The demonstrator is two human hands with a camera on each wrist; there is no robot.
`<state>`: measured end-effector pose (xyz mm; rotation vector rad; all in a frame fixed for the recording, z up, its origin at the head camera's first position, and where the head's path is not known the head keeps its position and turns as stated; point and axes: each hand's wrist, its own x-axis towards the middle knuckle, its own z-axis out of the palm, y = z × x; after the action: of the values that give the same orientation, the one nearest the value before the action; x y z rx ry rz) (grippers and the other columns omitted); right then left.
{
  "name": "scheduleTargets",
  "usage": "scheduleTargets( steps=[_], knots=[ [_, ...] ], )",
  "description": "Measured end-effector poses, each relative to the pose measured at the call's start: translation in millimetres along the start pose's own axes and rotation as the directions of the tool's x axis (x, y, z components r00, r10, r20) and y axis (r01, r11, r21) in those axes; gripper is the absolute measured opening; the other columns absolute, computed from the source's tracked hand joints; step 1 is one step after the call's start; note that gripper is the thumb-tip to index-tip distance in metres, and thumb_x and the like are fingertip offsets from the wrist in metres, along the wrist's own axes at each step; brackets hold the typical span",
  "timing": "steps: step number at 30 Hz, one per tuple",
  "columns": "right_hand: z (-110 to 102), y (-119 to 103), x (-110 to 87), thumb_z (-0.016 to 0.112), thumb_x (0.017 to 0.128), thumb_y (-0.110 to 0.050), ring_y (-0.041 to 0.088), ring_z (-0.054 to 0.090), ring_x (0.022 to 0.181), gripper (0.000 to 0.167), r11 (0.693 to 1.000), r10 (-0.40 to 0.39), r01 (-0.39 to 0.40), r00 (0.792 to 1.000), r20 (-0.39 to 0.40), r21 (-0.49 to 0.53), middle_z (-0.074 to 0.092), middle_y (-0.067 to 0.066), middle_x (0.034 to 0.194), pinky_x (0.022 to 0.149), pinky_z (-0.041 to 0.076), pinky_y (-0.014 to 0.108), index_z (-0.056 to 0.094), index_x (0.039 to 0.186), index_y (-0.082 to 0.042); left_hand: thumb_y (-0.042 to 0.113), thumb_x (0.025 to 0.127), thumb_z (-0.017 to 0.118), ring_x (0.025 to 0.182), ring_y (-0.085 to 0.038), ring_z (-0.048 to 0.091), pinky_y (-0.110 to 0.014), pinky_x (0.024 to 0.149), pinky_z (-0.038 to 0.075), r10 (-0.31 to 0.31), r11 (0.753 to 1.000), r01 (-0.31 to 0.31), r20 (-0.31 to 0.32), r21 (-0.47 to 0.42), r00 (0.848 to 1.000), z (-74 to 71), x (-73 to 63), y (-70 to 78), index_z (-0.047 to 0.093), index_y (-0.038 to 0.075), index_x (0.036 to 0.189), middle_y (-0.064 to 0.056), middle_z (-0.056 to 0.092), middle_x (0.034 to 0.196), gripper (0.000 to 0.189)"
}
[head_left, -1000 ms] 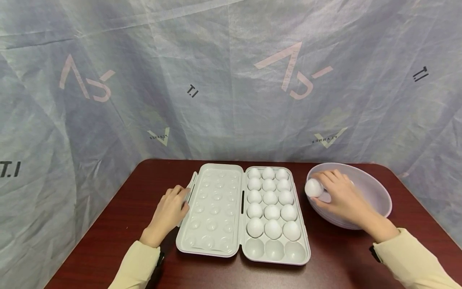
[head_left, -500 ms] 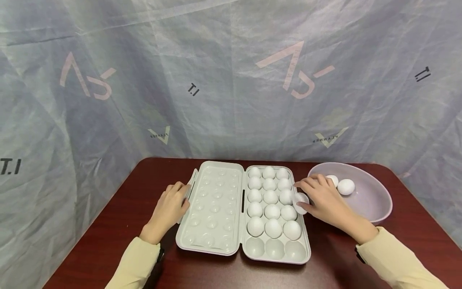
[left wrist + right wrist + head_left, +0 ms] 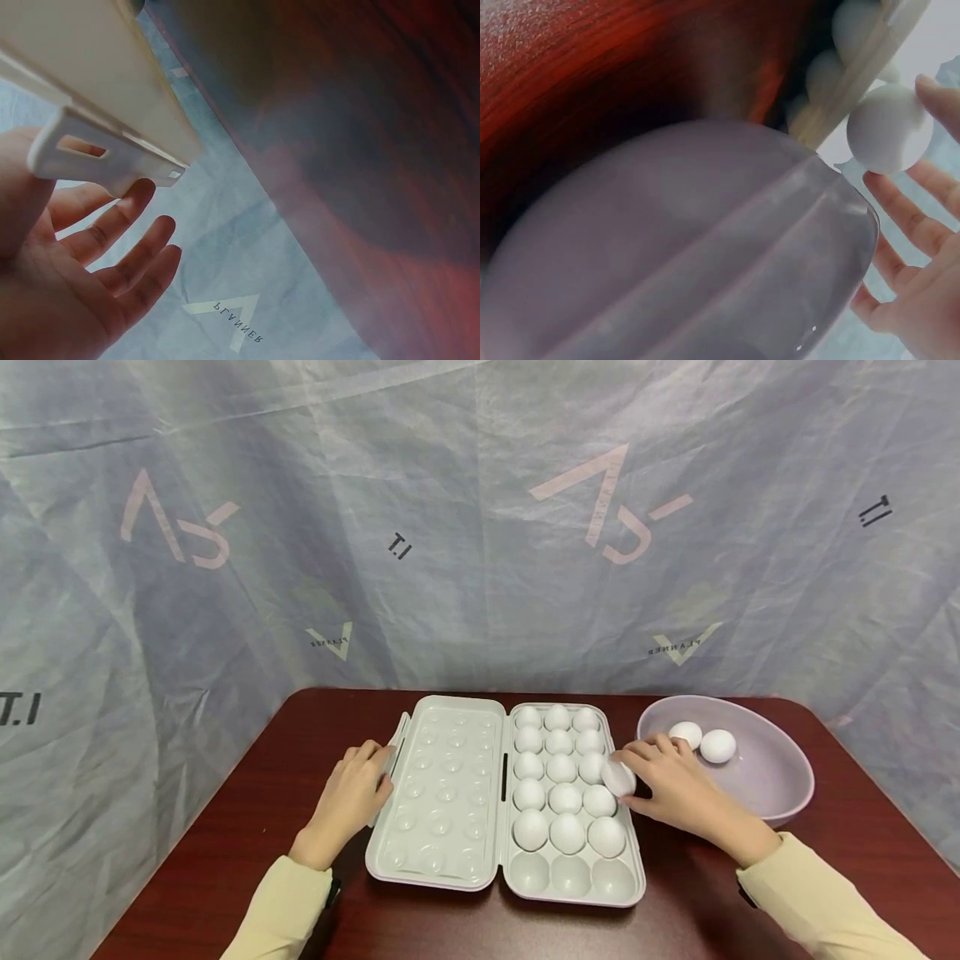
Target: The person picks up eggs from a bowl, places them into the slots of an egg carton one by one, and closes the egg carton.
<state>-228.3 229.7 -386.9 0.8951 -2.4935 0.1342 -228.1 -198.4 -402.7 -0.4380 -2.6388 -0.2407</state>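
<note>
The left grip [image 3: 69, 279] touches a white slotted flap [image 3: 124, 163].

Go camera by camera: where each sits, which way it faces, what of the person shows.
Head: worn on the head, facing forward and down at the open egg carton, bowl and table; left grip, right grip and sleeves show.
Left wrist: on that wrist, facing the carton's clasp flap; palm and fingers show.
Right wrist: on that wrist, facing the bowl's outside and a held egg; fingers and part of the palm show.
Shared: head and right wrist both catch the bowl and held egg.
</note>
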Motion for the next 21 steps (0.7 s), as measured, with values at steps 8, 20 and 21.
scheduleTargets(
  steps=[8, 20, 21],
  knots=[
    [9.3, 1.2, -0.3, 0.081, 0.053, -0.028, 0.028, 0.051, 0.089, 0.054, 0.995, -0.062, 0.057, 0.997, -0.056, -0.083, 0.061, 0.004, 0.095, 0.075, 0.034, 0.045, 0.063, 0.102, -0.012, 0.006, 0.077, 0.061, 0.09, -0.032, 0.054, -0.041, 0.068, 0.045, -0.002, 1.0, 0.002, -0.013, -0.001, 1.0, 1.3, -0.2, -0.1, 0.062, 0.002, 0.114, -0.011, 0.058, 0.1, 0.037],
    [11.2, 0.0, -1.6, 0.071, 0.058, -0.022, 0.025, 0.05, 0.084, 0.046, 0.998, -0.044, 0.039, 0.994, -0.098, -0.053, 0.061, 0.004, 0.092, 0.071, 0.034, 0.041, 0.06, 0.1, -0.009, 0.006, 0.077, 0.061, 0.091, -0.033, 0.054, -0.043, 0.071, 0.045, -0.011, 1.0, 0.011, -0.001, -0.004, 1.0, 1.1, -0.9, 0.3, 0.062, 0.002, 0.114, -0.011, 0.058, 0.101, 0.037],
    [10.2, -0.4, -1.5, 0.07, 0.058, -0.022, 0.025, 0.05, 0.085, 0.045, 0.998, -0.038, 0.034, 0.995, -0.097, -0.048, 0.061, 0.004, 0.093, 0.071, 0.034, 0.041, 0.06, 0.1, -0.009, 0.006, 0.077, 0.061, 0.092, -0.033, 0.054, -0.043, 0.071, 0.045, -0.01, 1.0, 0.01, -0.001, -0.005, 1.0, 1.1, -0.9, 0.4, 0.062, 0.002, 0.114, -0.011, 0.058, 0.101, 0.037]
  ],
)
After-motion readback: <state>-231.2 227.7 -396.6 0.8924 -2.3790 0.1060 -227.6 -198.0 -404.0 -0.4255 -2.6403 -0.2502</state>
